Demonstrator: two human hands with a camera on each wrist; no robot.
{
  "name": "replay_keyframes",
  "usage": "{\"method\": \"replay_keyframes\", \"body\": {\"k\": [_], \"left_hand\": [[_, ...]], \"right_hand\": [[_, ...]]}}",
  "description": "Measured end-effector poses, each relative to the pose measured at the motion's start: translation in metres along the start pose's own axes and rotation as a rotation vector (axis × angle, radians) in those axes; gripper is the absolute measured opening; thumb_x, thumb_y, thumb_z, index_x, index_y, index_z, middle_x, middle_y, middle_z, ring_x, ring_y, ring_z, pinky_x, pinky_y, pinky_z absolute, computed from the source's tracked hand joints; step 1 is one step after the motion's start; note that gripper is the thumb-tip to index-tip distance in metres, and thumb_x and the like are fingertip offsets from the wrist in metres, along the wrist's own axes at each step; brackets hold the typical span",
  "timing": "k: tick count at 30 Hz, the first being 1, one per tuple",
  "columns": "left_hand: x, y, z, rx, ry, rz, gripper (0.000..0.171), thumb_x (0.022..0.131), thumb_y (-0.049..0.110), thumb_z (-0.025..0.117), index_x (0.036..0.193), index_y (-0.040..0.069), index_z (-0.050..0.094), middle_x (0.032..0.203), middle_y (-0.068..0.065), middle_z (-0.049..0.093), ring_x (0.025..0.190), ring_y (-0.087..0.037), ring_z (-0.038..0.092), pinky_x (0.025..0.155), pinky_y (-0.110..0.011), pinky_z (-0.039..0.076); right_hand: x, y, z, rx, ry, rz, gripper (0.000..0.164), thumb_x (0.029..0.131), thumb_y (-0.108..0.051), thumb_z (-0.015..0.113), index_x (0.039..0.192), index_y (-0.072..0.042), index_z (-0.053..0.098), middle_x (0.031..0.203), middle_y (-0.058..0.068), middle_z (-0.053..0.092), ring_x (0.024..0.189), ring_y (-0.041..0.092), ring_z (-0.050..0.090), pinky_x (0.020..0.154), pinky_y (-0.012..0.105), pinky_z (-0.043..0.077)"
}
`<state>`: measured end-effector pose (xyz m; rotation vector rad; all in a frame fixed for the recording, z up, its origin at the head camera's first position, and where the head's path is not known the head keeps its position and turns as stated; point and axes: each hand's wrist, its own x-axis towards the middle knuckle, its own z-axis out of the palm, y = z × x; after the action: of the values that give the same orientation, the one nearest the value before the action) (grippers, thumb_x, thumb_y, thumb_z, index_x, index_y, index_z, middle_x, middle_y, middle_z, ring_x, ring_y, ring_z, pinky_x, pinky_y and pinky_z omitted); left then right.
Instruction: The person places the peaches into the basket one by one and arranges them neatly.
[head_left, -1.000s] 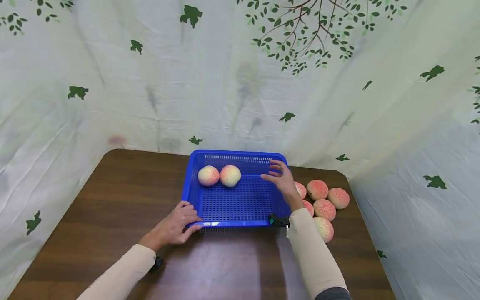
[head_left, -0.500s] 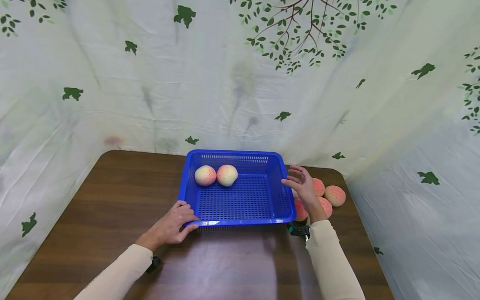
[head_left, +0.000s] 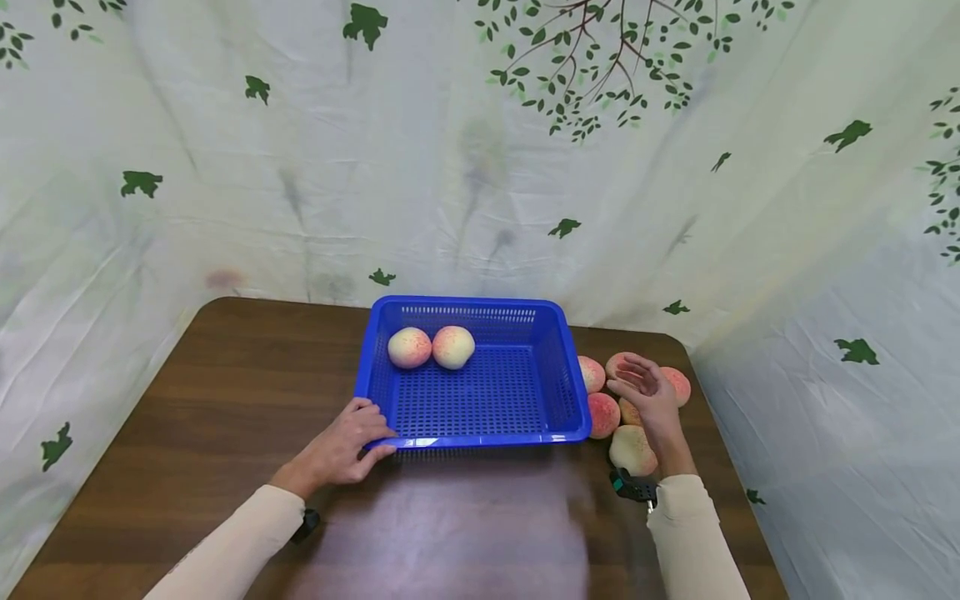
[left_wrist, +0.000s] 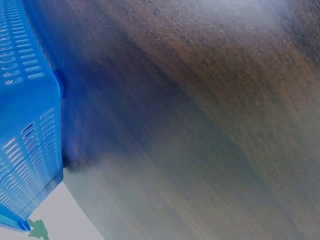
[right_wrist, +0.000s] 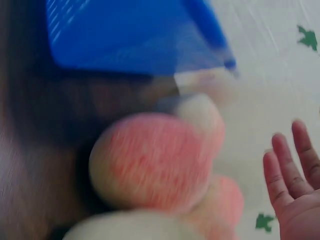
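A blue plastic basket point(head_left: 491, 442) with slotted walls stands on the table, two pale pink-speckled peaches point(head_left: 453, 347) side by side at its back left. My left hand point(head_left: 345, 446) grips the basket's near left corner, thumb at the front and fingers over the side rim. To the basket's right lies a cluster of several peaches point(head_left: 603, 415), some partly covered by my right hand point(head_left: 658, 410). That hand hovers over them, fingers spread and slightly bent, holding nothing. In the right wrist view its fingers point(right_wrist: 282, 165) are apart from a blurred red peach point(right_wrist: 150, 162). The left wrist view shows the basket's outer wall point(left_wrist: 30, 110), without the hand.
The brown wooden table point(head_left: 247, 392) has rounded back corners. A pale curtain point(head_left: 450, 167) printed with leaves hangs behind it and along both sides. The basket's back rim stands close to the curtain. Dark wrist straps point(head_left: 633, 486) sit on both forearms.
My right hand has moved right, from above the basket's right part to above the peach cluster. The left hand keeps its grip on the basket corner. The head view has shifted slightly.
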<state>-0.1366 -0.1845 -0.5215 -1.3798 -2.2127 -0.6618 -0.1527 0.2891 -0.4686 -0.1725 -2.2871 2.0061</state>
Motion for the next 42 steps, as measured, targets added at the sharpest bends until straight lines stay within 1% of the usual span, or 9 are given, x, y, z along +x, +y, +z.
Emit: {"method": "replay_keyframes", "body": {"k": [5, 8, 11, 15, 20, 25, 31, 38, 42], "left_hand": [[0.001, 0.001, -0.002, -0.004, -0.023, -0.015, 0.014, 0.086, 0.022, 0.066, 0.081, 0.010, 0.070, 0.071, 0.005, 0.059, 0.071, -0.013, 0.047, 0.080, -0.040, 0.036], [0.001, 0.001, -0.002, -0.004, -0.025, -0.019, 0.021, 0.092, 0.026, 0.061, 0.081, 0.011, 0.070, 0.070, 0.006, 0.059, 0.071, -0.013, 0.047, 0.080, -0.039, 0.036], [0.001, 0.001, -0.002, -0.003, -0.021, -0.016, 0.036, 0.099, 0.034, 0.049, 0.081, 0.011, 0.070, 0.070, 0.006, 0.059, 0.071, -0.013, 0.047, 0.080, -0.039, 0.036], [0.002, 0.000, -0.002, 0.000, -0.018, -0.012, 0.046, 0.101, 0.039, 0.041, 0.080, 0.011, 0.070, 0.070, 0.006, 0.059, 0.071, -0.013, 0.047, 0.079, -0.039, 0.036], [0.001, -0.001, -0.002, -0.002, -0.021, -0.013, 0.030, 0.096, 0.031, 0.054, 0.081, 0.011, 0.070, 0.070, 0.006, 0.059, 0.071, -0.013, 0.047, 0.080, -0.039, 0.036], [0.001, 0.000, -0.002, 0.002, -0.031, -0.020, 0.033, 0.097, 0.033, 0.052, 0.081, 0.011, 0.070, 0.071, 0.006, 0.059, 0.071, -0.013, 0.047, 0.080, -0.039, 0.036], [0.001, 0.001, -0.002, -0.001, -0.045, -0.031, 0.015, 0.087, 0.024, 0.065, 0.082, 0.011, 0.070, 0.071, 0.006, 0.060, 0.072, -0.013, 0.047, 0.081, -0.040, 0.037], [0.000, 0.000, -0.001, 0.002, -0.026, -0.016, 0.038, 0.099, 0.035, 0.047, 0.081, 0.011, 0.070, 0.071, 0.005, 0.060, 0.071, -0.013, 0.047, 0.080, -0.040, 0.037], [0.000, 0.000, -0.001, 0.001, -0.028, -0.022, 0.033, 0.098, 0.033, 0.051, 0.081, 0.011, 0.070, 0.071, 0.006, 0.059, 0.071, -0.013, 0.047, 0.080, -0.040, 0.036]], "right_hand": [[-0.016, 0.012, -0.017, 0.023, 0.116, -0.016, 0.051, 0.086, -0.007, 0.072, 0.130, 0.003, 0.048, 0.120, 0.014, 0.057, 0.108, 0.019, 0.056, 0.085, 0.016, 0.047], [-0.026, 0.021, -0.026, 0.065, 0.185, -0.033, 0.047, 0.084, -0.001, 0.072, 0.125, 0.006, 0.051, 0.112, 0.010, 0.060, 0.102, 0.018, 0.058, 0.082, 0.017, 0.049], [-0.035, 0.033, -0.033, 0.079, 0.239, -0.042, 0.046, 0.082, 0.003, 0.071, 0.123, 0.009, 0.051, 0.107, 0.008, 0.061, 0.097, 0.015, 0.060, 0.079, 0.017, 0.050], [-0.044, 0.048, -0.041, 0.087, 0.276, -0.004, 0.048, 0.082, 0.005, 0.072, 0.125, 0.010, 0.050, 0.106, 0.006, 0.060, 0.097, 0.014, 0.059, 0.079, 0.016, 0.050], [-0.055, 0.060, -0.041, 0.075, 0.276, 0.039, 0.049, 0.083, 0.003, 0.072, 0.127, 0.008, 0.050, 0.107, 0.002, 0.062, 0.098, 0.014, 0.059, 0.078, 0.016, 0.049], [-0.063, 0.074, -0.039, 0.009, 0.258, 0.065, 0.050, 0.084, 0.000, 0.071, 0.129, 0.006, 0.049, 0.107, -0.006, 0.061, 0.098, 0.008, 0.054, 0.076, 0.013, 0.044], [-0.071, 0.087, -0.036, -0.037, 0.234, 0.096, 0.053, 0.083, -0.002, 0.073, 0.130, 0.003, 0.049, 0.108, -0.011, 0.056, 0.096, 0.006, 0.050, 0.075, 0.013, 0.042], [-0.074, 0.097, -0.033, -0.072, 0.186, 0.075, 0.061, 0.083, -0.001, 0.073, 0.136, -0.001, 0.043, 0.114, -0.010, 0.050, 0.101, 0.005, 0.048, 0.080, 0.011, 0.041], [-0.073, 0.100, -0.031, -0.082, 0.180, 0.106, 0.071, 0.078, 0.001, 0.076, 0.139, -0.004, 0.039, 0.117, -0.011, 0.048, 0.102, 0.002, 0.049, 0.081, 0.011, 0.042]]}}
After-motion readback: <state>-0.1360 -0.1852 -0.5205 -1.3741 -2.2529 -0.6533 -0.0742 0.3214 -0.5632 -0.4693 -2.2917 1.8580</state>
